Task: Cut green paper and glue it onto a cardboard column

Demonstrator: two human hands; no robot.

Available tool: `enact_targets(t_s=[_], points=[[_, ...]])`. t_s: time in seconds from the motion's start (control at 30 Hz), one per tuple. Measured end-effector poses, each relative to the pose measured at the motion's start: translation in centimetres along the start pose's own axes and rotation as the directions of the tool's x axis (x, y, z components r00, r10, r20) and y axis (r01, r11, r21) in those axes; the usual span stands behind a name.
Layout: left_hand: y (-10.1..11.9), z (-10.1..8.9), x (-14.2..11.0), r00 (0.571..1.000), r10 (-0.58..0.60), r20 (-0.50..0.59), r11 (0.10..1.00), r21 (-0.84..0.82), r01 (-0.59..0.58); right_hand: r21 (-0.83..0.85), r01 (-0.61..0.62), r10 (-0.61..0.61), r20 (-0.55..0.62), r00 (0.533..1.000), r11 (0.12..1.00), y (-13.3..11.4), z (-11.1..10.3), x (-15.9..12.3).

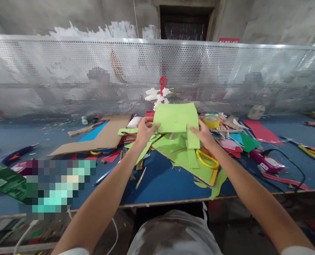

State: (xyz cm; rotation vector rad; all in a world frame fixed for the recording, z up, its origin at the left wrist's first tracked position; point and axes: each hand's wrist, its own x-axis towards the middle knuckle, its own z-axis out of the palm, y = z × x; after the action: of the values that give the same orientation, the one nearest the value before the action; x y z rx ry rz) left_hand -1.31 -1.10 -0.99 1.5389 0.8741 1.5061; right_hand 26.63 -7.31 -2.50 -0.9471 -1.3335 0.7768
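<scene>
Left fingers (155, 126), right fingers (196, 131) grip green sheet (173, 115); blue table (161, 184) cluttered, perforated screen (67, 71) behind.

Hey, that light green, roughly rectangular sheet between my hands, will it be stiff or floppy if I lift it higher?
The light green sheet will probably flex yet keep some shape, since it bows between your left hand and right hand. It's likely light for its size, as it looks thin.
</scene>
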Motion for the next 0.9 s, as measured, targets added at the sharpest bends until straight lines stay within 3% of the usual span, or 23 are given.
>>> enact_targets(t_s=[0.27,0.43,0.63,0.9], points=[[-0.6,0.9,-0.2,0.993,0.063,0.099,0.997,0.034,-0.066,0.001,-0.029,0.029,-0.111,0.993,1.0,-0.2,1.4,-0.4],[-0.8,1.3,-0.5,0.975,-0.043,0.218,0.997,-0.047,0.055,-0.029,-0.026,0.021,-0.14,0.99,0.999,-0.2,0.7,-0.1],[-1.0,1.5,-0.6,0.977,-0.043,0.208,0.994,-0.093,0.063,-0.015,-0.03,0.027,-0.179,0.983,0.999,0.4,0.5,0.1],[-1.2,2.2,-1.0,0.976,-0.049,0.211,0.967,-0.233,0.099,-0.035,0.048,-0.054,-0.187,0.981,0.998,0.7,0.5,0.3]])
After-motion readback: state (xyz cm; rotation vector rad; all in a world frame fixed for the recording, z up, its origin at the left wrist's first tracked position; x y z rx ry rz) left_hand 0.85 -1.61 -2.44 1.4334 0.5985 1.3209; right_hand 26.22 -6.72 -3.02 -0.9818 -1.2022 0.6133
